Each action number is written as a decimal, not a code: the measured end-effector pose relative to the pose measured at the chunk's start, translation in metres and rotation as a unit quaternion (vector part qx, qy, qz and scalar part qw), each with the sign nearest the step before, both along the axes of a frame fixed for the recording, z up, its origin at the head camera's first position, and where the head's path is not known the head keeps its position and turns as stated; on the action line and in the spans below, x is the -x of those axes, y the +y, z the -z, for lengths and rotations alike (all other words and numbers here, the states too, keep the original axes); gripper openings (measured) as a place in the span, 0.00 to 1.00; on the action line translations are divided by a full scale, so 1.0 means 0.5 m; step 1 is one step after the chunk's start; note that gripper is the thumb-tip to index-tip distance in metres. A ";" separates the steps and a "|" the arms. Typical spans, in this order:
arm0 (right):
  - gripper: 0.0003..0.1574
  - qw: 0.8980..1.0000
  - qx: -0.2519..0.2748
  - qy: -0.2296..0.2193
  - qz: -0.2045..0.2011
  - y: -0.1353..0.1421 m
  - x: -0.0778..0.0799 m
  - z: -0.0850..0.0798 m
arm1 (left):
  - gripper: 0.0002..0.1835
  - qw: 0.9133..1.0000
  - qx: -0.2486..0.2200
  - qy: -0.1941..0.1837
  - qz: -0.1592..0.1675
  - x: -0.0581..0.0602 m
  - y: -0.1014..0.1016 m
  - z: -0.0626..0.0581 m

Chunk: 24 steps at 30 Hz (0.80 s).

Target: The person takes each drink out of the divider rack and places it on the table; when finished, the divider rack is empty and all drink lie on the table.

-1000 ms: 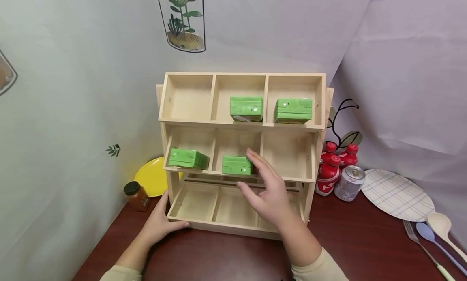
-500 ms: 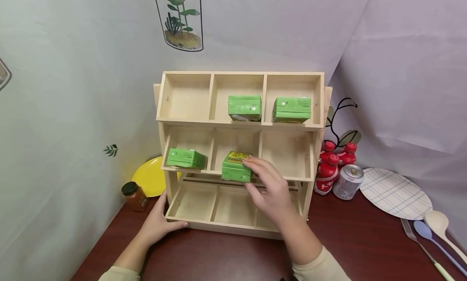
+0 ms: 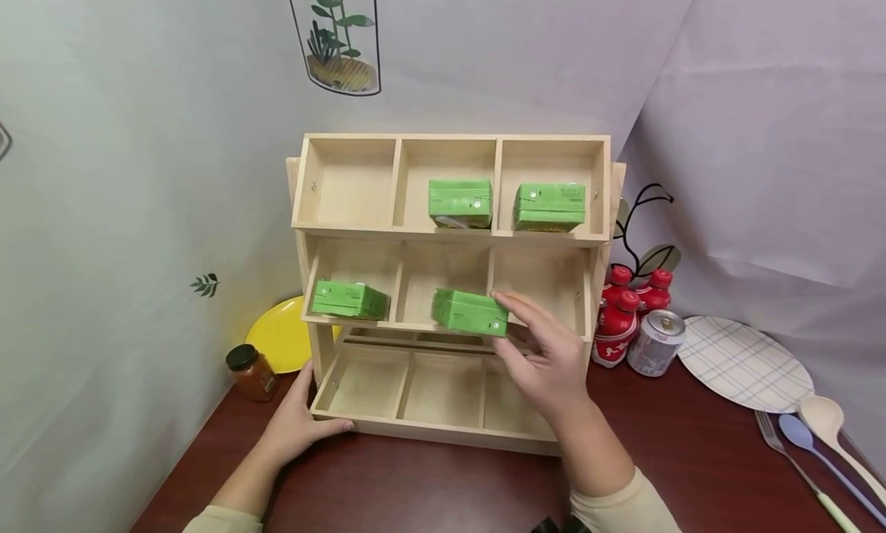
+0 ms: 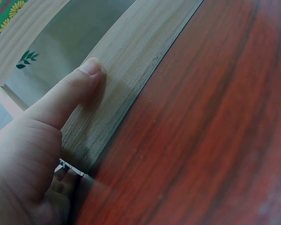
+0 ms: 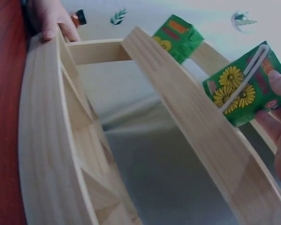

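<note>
Right hand (image 3: 543,354) is pinching a green drink carton (image 3: 471,312) by its right end, holding it askew at the front edge of the middle shelf (image 3: 540,283), centre compartment. Left hand (image 3: 294,424) is gripping the wooden rack (image 3: 443,237) at its bottom front left corner, thumb pressing the front board (image 4: 136,47). Second carton (image 3: 348,299) is resting by the middle shelf's left end.

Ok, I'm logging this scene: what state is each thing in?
Held carton, straw attached
Right grip, pinching held carton
Rack, upright
Left grip, holding rack
Other cartons, in rack
Jar, lidded
Bottles, capped
Can, upright, opening unclear
Yellow plate, partly hidden
Checked plate, angle unclear
Fork, lying flat
Spoons, lying flat
</note>
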State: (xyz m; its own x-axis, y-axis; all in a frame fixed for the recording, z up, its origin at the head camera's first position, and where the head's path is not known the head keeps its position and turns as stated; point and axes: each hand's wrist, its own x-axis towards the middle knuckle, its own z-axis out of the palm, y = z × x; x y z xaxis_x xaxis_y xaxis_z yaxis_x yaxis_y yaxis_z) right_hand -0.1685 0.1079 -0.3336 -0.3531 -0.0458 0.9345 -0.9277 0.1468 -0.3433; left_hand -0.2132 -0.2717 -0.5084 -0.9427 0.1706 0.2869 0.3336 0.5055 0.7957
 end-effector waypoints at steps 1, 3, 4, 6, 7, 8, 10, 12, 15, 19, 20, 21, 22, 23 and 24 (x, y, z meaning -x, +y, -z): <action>0.30 1.000 0.006 0.001 -0.003 0.004 -0.001 -0.002 | 0.68 1.000 0.000 0.000 0.000 0.000 -0.001 -0.001; 0.31 1.000 0.018 -0.002 -0.013 0.012 -0.003 -0.003 | 0.68 1.000 0.001 0.001 0.001 0.000 -0.001 -0.001; 0.31 1.000 0.023 -0.004 -0.016 0.017 -0.002 -0.003 | 0.68 1.000 0.002 0.000 0.002 -0.001 -0.001 -0.002; 0.32 0.999 0.034 -0.007 -0.025 0.026 -0.001 -0.001 | 0.68 1.000 0.001 -0.003 0.004 -0.001 -0.001 -0.002; 0.32 0.999 0.040 -0.008 -0.029 0.030 -0.001 -0.001 | 0.68 1.000 -0.001 -0.002 0.005 -0.001 -0.001 -0.003; 0.32 0.998 0.046 -0.010 -0.031 0.033 -0.002 -0.002 | 0.68 1.000 -0.001 -0.003 0.005 0.000 -0.001 -0.004; 0.32 0.997 0.062 -0.012 -0.043 0.037 -0.006 -0.007 | 0.68 1.000 -0.003 -0.003 0.007 0.001 0.000 -0.005; 0.32 0.995 0.078 -0.014 -0.061 0.037 -0.014 -0.016 | 0.68 1.000 -0.005 -0.002 0.005 0.002 0.002 -0.004; 0.31 0.992 0.095 -0.012 -0.088 0.036 -0.029 -0.028 | 0.68 1.000 -0.003 0.000 0.003 -0.001 0.005 -0.006; 0.30 0.989 0.101 -0.010 -0.103 0.044 -0.045 -0.036 | 0.68 1.000 -0.005 0.003 0.008 -0.012 0.014 -0.028; 0.30 0.989 0.102 -0.010 -0.107 0.048 -0.048 -0.037 | 0.68 1.000 -0.007 0.003 0.010 -0.016 0.017 -0.035; 0.30 0.989 0.100 -0.010 -0.107 0.054 -0.051 -0.037 | 0.68 1.000 -0.008 0.004 0.012 -0.020 0.020 -0.042; 0.30 0.990 0.099 -0.010 -0.104 0.061 -0.054 -0.037 | 0.67 1.000 -0.009 0.005 0.013 -0.023 0.022 -0.046; 0.29 0.990 0.098 -0.008 -0.102 0.068 -0.057 -0.036 | 0.67 1.000 -0.011 0.006 0.013 -0.025 0.024 -0.050; 0.28 0.990 0.097 -0.006 -0.099 0.076 -0.060 -0.036 | 0.67 1.000 -0.010 0.007 0.013 -0.025 0.024 -0.051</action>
